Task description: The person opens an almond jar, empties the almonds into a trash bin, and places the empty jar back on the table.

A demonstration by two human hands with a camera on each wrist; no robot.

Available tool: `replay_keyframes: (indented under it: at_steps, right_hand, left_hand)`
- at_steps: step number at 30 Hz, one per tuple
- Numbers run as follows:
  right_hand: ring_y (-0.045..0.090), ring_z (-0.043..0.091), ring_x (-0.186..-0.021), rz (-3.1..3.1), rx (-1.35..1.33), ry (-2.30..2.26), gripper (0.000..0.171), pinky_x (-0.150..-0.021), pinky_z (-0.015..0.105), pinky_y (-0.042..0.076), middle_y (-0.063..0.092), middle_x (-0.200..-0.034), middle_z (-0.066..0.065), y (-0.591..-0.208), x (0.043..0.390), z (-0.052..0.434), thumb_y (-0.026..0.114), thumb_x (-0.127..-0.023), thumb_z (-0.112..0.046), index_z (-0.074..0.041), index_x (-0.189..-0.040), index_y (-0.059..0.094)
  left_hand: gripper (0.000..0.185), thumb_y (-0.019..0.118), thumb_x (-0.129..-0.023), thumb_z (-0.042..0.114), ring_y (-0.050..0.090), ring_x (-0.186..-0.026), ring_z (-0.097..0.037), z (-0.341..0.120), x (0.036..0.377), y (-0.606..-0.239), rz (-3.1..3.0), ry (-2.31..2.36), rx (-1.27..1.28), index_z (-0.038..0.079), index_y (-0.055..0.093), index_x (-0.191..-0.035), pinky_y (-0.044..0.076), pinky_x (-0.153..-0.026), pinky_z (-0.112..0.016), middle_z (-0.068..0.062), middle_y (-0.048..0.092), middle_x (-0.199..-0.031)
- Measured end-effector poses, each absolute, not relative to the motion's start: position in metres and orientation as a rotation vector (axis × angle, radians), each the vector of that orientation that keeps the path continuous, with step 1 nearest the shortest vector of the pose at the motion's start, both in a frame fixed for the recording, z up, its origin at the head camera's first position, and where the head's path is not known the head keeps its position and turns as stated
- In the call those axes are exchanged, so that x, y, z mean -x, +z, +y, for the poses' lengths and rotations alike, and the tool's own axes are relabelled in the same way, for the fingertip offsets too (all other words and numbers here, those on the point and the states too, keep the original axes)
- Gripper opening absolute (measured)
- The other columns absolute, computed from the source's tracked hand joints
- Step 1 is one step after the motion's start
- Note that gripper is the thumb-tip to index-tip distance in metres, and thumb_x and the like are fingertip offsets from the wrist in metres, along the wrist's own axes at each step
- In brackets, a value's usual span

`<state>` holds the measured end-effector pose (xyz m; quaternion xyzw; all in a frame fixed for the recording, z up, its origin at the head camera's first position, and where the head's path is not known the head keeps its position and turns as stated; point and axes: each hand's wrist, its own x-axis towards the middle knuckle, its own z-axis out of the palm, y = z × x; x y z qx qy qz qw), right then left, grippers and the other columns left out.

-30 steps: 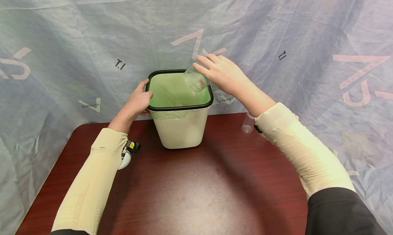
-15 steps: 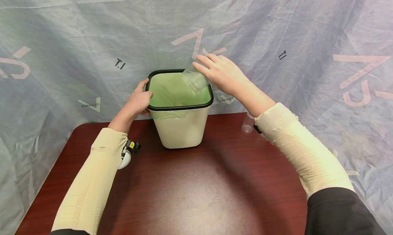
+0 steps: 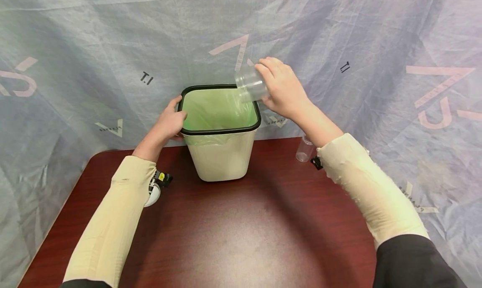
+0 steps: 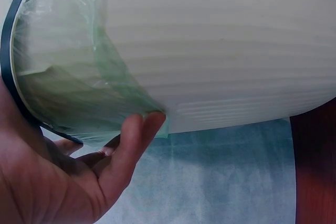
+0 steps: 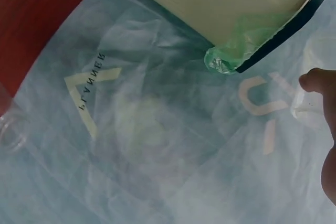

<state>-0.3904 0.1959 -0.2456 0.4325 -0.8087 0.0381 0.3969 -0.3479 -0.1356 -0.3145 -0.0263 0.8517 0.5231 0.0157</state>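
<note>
A cream trash can (image 3: 222, 160) with a black rim and a thin green liner (image 3: 207, 108) stands upright toward the back of the table. My left hand (image 3: 169, 123) grips its left side, thumb over the rim. In the left wrist view, the fingertips (image 4: 153, 120) press the liner's folded edge against the outer wall. My right hand (image 3: 284, 87) holds a clear plastic jar (image 3: 251, 85) above the can's right rear corner. The jar lies tipped on its side, mouth toward the opening, and looks empty. Only the thumb (image 5: 317, 82) and part of that jar show in the right wrist view.
A second clear jar (image 3: 303, 150) stands on the dark red table (image 3: 233, 229), near the right forearm. By the left sleeve are a black device with a yellow label (image 3: 162, 178) and a white round object (image 3: 152, 196). A printed grey sheet (image 3: 113, 41) hangs behind.
A small brownish bit inside the jar one second ago has gone from it. The right hand has since lifted the jar up and right, turning it nearer to level. The left hand stays put.
</note>
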Motion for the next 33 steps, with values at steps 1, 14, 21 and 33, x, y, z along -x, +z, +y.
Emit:
replay_keyframes:
  at_steps: [1,14,21,33]
  right_hand:
    - [0.040,0.039,-0.128,-2.046,-1.077,0.129,0.075,-0.098,0.055,0.038,0.047,-0.134,0.023,-0.247,0.391,0.198,0.077,-0.065,-0.001,0.006,-0.132,0.045]
    - [0.044,0.035,-0.114,-2.002,-0.765,0.611,0.082,-0.100,0.041,0.036,0.045,-0.121,0.023,-0.280,0.392,0.208,0.085,-0.062,-0.020,0.008,-0.124,0.039]
    - [0.045,0.017,-0.118,-1.992,-0.540,1.022,0.086,-0.101,0.026,0.034,0.047,-0.126,0.013,-0.297,0.389,0.203,0.085,-0.062,-0.022,-0.001,-0.132,0.039]
    - [0.043,0.023,-0.114,-2.099,-0.243,1.112,0.082,-0.096,0.036,0.031,0.051,-0.121,0.009,-0.313,0.383,0.205,0.088,-0.061,-0.039,-0.007,-0.122,0.044]
  left_hand:
    - [0.069,0.035,-0.097,0.019,0.059,-0.064,-0.032,-0.136,0.348,-0.314,2.650,1.626,0.083,0.034,0.006,-0.157,0.055,-0.056,-0.043,-0.024,0.037,-0.137]
    - [0.069,0.035,-0.097,0.018,0.058,-0.062,-0.028,-0.136,0.348,-0.314,2.648,1.621,0.089,0.034,0.005,-0.157,0.055,-0.057,-0.042,-0.023,0.032,-0.143]
    - [0.070,0.036,-0.096,0.018,0.058,-0.059,-0.026,-0.136,0.347,-0.313,2.664,1.618,0.087,0.032,0.007,-0.157,0.055,-0.057,-0.042,-0.025,0.038,-0.134]
    - [0.070,0.035,-0.096,0.018,0.055,-0.057,-0.025,-0.136,0.346,-0.313,2.669,1.619,0.090,0.034,0.007,-0.157,0.054,-0.057,-0.044,-0.021,0.041,-0.129]
